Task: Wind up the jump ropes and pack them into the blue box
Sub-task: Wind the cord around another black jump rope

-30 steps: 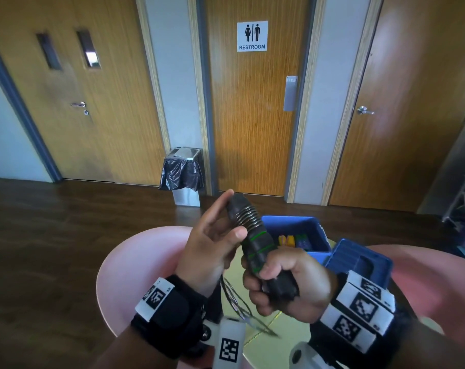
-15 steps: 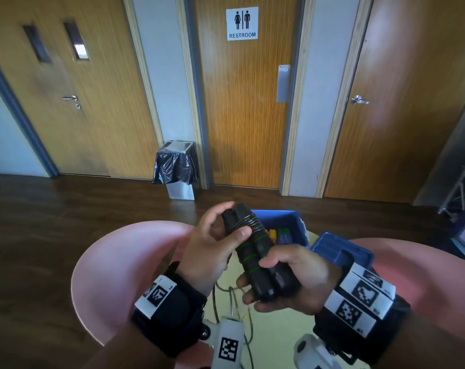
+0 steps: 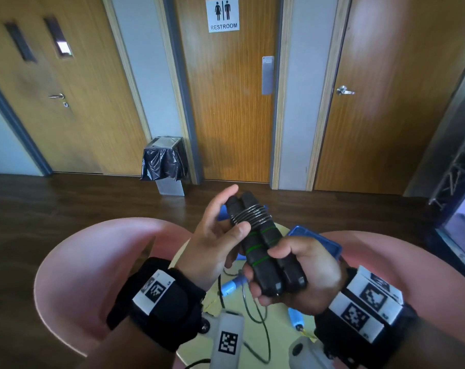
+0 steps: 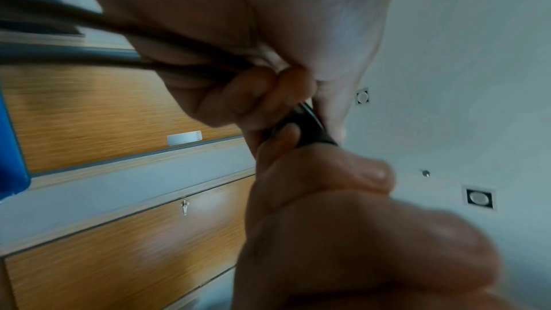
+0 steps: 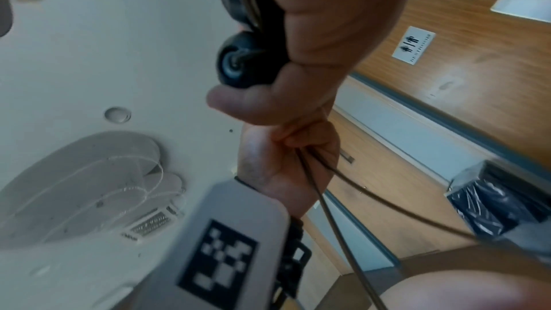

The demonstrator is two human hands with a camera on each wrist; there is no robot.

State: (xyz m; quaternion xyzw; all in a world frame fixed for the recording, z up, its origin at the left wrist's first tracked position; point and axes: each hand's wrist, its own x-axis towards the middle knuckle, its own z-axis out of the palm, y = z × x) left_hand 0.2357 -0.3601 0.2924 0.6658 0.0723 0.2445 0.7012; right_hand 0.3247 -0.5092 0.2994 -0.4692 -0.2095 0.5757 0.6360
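Right hand (image 3: pixel 303 272) grips handles (image 3: pixel 263 251) — left hand (image 3: pixel 215 235) pinching cord (image 5: pixel 316 187)

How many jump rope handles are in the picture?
4. Two black handles are side by side in the right hand. Two blue handles lie on the table below: one under the left hand, one by the right wrist. Others may be hidden in the box.

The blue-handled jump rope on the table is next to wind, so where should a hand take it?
Grip the light blue handle around its middle, coming from above: it lies flat on the yellow table, apart from the other blue handle, with its cord trailing loose.
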